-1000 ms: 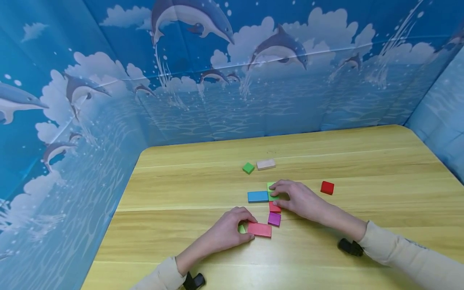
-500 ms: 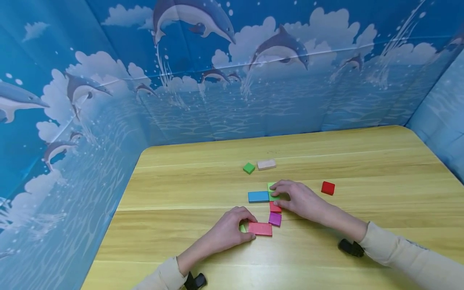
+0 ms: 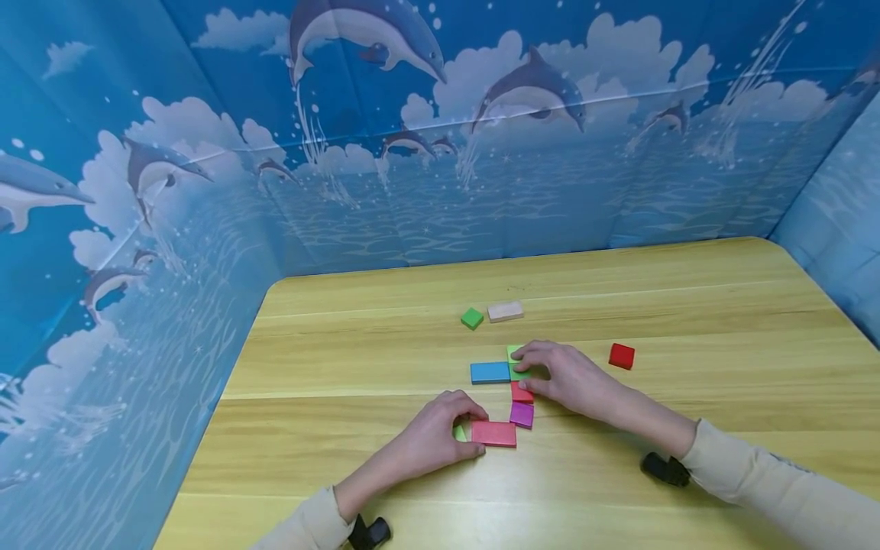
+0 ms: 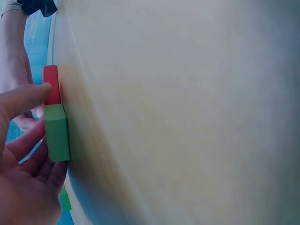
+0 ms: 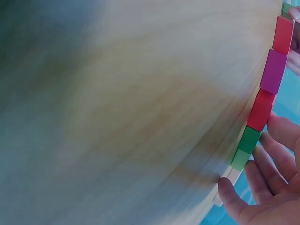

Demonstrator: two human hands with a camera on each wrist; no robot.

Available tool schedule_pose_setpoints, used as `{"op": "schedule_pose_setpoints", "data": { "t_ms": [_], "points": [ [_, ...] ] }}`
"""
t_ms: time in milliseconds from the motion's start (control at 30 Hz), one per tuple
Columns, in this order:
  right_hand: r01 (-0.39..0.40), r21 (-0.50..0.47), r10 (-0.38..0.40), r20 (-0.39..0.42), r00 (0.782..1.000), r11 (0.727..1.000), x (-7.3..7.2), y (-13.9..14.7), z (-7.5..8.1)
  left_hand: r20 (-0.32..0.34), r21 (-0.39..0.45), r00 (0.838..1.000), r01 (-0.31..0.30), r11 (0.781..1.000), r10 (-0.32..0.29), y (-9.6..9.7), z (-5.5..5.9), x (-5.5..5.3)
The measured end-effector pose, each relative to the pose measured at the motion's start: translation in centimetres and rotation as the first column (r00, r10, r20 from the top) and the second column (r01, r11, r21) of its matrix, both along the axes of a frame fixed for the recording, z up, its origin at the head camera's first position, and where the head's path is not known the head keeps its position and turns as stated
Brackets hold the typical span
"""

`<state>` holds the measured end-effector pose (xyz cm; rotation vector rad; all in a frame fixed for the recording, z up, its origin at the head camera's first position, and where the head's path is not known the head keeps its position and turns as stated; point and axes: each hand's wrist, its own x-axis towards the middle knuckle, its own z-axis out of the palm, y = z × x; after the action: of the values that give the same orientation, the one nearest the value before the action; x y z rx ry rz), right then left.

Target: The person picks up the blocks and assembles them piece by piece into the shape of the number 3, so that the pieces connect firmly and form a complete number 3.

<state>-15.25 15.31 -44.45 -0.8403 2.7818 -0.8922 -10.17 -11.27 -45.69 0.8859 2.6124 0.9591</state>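
Observation:
In the head view my left hand (image 3: 435, 434) holds a long light-red block (image 3: 493, 434) between its thumb at the near edge and fingers at the far edge. Beneath that hand a light green block (image 3: 460, 433) shows only in part. A purple block (image 3: 522, 415) touches the red block's far right corner. Beyond it a column runs on with a short red block (image 3: 522, 393) and two green blocks (image 3: 518, 373). My right hand (image 3: 565, 376) rests over these, thumb at the short red block (image 5: 261, 110) and fingertips at the green ones (image 5: 249, 139).
A blue block (image 3: 490, 373) adjoins the green blocks on the left. Farther back lie a green cube (image 3: 472, 318) and a pale wooden block (image 3: 505, 311). A dark red block (image 3: 622, 356) sits apart to the right. Dolphin-print cloth (image 3: 440, 206) hangs behind the table (image 3: 330, 328).

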Motion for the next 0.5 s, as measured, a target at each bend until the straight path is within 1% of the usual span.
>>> {"op": "schedule_pose_setpoints", "data": {
  "t_ms": [100, 233, 367, 500],
  "points": [
    [0.0, 0.002, 0.0, 0.007, 1.0, 1.0, 0.0, 0.0, 0.0, -0.001, 0.005, 1.0, -0.002, 1.0, 0.002, -0.3, 0.1, 0.1],
    [0.003, 0.001, -0.003, 0.012, 1.0, 1.0, 0.0, -0.1, 0.0, 0.001, 0.037, 1.0, -0.017, 0.999, 0.017, -0.9, 0.2, 0.3],
    [0.004, 0.003, -0.004, 0.005, 1.0, 1.0, -0.1, -0.1, 0.0, 0.011, 0.076, 0.999, -0.039, 0.996, 0.039, -1.6, 0.3, 0.7],
    [0.004, 0.004, -0.004, 0.003, 1.0, 1.0, 0.0, 0.0, 0.0, 0.026, 0.085, 0.998, -0.066, 0.994, 0.064, -2.3, 0.2, 1.2]
  ]
}}
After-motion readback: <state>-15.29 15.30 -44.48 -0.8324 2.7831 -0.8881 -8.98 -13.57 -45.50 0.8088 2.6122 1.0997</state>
